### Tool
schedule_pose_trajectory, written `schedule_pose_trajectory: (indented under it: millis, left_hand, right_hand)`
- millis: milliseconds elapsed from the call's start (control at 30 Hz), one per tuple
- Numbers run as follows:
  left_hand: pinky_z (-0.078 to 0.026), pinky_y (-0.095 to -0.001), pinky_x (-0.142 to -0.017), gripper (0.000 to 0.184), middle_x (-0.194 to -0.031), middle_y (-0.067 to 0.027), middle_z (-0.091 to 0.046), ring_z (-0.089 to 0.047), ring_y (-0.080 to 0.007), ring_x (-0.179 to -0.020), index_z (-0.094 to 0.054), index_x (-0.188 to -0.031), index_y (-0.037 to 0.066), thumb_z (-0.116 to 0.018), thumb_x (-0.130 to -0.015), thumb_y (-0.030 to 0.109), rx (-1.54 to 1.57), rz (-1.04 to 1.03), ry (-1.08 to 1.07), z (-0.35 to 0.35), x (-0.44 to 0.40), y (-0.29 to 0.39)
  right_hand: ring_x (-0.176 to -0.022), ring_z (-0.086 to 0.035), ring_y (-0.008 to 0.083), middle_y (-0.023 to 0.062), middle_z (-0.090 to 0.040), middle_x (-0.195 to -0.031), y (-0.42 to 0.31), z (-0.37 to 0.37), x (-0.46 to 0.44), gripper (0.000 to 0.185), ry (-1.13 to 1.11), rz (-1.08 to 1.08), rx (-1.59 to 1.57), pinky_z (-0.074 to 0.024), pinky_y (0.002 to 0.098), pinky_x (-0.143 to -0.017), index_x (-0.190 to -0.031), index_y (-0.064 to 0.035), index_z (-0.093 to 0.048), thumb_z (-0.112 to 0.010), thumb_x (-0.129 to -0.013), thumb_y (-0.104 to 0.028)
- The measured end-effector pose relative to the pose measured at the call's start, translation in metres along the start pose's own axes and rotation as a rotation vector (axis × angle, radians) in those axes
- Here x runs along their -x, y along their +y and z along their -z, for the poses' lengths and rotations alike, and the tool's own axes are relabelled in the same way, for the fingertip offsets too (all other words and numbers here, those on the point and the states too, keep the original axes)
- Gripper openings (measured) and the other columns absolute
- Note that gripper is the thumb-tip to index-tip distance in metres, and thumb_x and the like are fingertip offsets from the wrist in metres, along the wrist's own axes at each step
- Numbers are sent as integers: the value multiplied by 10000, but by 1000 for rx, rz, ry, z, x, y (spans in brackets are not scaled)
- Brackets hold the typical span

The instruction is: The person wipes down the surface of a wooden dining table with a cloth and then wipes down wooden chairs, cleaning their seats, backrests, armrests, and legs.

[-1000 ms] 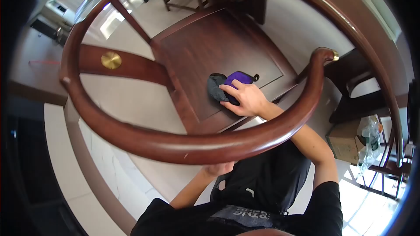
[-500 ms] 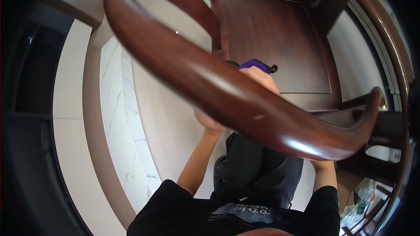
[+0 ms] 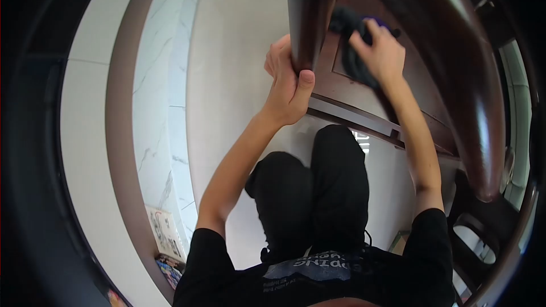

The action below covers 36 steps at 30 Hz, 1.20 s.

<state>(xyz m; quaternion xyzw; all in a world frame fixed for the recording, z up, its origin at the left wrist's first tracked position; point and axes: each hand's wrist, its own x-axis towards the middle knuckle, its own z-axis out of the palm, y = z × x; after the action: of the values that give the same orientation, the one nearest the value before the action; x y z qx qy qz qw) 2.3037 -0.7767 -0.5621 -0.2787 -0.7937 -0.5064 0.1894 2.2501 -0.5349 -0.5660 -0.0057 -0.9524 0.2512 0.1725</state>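
A dark reddish-brown wooden chair (image 3: pixel 335 88) with a thick, glossy curved rail fills the upper right. My left hand (image 3: pixel 291 88) is closed round a wooden post at the chair's front left, its thumb lying across the near side. Over the seat, my right hand (image 3: pixel 384 51) is curled onto a soft-looking black bundle (image 3: pixel 358 68) with a purple part just showing past the fingers. The bundle rests against the seat surface; its exact kind is blurred and partly hidden by the hand.
The big curved rail (image 3: pixel 455 51) arches above my right forearm. A marble-patterned step (image 3: pixel 162 96) and a pale ledge (image 3: pixel 85 136) run along the left. Printed packages (image 3: pixel 168 233) lie low on the left. My knees (image 3: pixel 313 176) are bent close to the seat.
The chair rail's view has shifted up and right as my head moved down and closer. Both hands, earlier partly hidden behind the rail, now show; the purple-and-black thing stays with my right hand.
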Motion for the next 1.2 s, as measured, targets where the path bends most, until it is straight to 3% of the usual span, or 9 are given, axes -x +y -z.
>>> schedule_pose_trajectory:
  millis: [133, 167, 300, 467, 567, 767, 967, 1133, 1200]
  left_hand:
    - [-95, -481, -1163, 847, -1530, -209, -205, -197, -344, -1391, -94, -1540, -25, -236, -1025, 633, 29, 183, -264, 27, -6, 16]
    - [-45, -461, -1205, 875, -1627, -224, -75, -71, -368, -1502, -19, -1557, -55, -207, -1034, 621, 60, 322, -366, 32, -7, 24]
    - [-72, -453, -1216, 871, -1649, -206, -16, -57, -355, -1522, 42, -1574, -18, -192, -1034, 625, 264, 469, -314, 36, -1, 49]
    - [-182, -467, -1180, 886, -1522, -271, -213, -230, -379, -1431, 22, -1579, -11, -475, -1033, 479, 259, 284, -126, 42, 2, 115]
    - [-348, -395, -1086, 687, -1362, -208, -425, -416, -287, -1304, -249, -1525, -26, -543, -1035, 356, 243, 353, 178, 26, -1, 114]
    - [-454, -245, -879, 225, -1038, -67, -600, -576, -121, -992, -524, -1188, -7, -567, -1032, 150, 558, 589, 609, 25, -7, 106]
    - [-463, -247, -910, 206, -1081, -84, -654, -614, -136, -970, -549, -1193, -5, -544, -1038, 130, 658, 576, 786, 46, -88, 97]
    - [-499, -252, -878, 225, -1078, -86, -672, -636, -126, -963, -577, -1156, -35, -532, -1044, 155, 793, 309, 553, 56, -121, 105]
    - [-517, -243, -820, 211, -1026, -64, -680, -641, -95, -898, -595, -1127, -40, -544, -1032, 142, 935, 270, 448, 46, -113, 95]
  right_hand:
    - [-964, -671, 193, 124, -716, -1043, 19, -26, -37, 477, -423, -264, -494, -482, 328, -894, -1117, 0, -692, -615, -919, -427]
    - [-989, -638, 153, 98, -707, -1054, -36, -4, -6, 461, -217, -481, -753, -456, 301, -927, -1079, 24, -701, -607, -931, -402]
    - [-1030, -603, 139, 78, -665, -1131, -96, 18, 62, 358, 171, -281, -1209, -437, 267, -961, -1157, 36, -648, -591, -976, -267]
    - [-1035, -610, 143, 98, -649, -1158, -143, 35, 45, 378, 264, 117, -1150, -468, 280, -944, -1256, 21, -583, -520, -1039, -281]
    - [-1070, -588, 142, 94, -630, -1163, -158, 68, 38, 450, -147, -244, -1598, -448, 309, -997, -1296, 19, -540, -377, -1082, -341]
    - [-1270, -522, 228, 165, -542, -1368, -128, 4, 66, 519, 37, -104, -1544, -387, 333, -1073, -1389, 43, -472, -407, -1077, -367]
    - [-1338, -468, 239, 184, -509, -1425, -129, 19, 76, 447, 266, 410, -1130, -348, 331, -1106, -1397, 87, -467, -435, -1062, -207]
    - [-1304, -518, 272, 206, -529, -1413, -133, 1, 49, 376, 344, 629, -1226, -384, 345, -1092, -1391, 56, -502, -429, -1039, -56]
    - [-1250, -561, 277, 198, -581, -1348, -123, -38, 60, 351, 495, 514, -748, -416, 353, -1058, -1352, 45, -550, -431, -1030, -26]
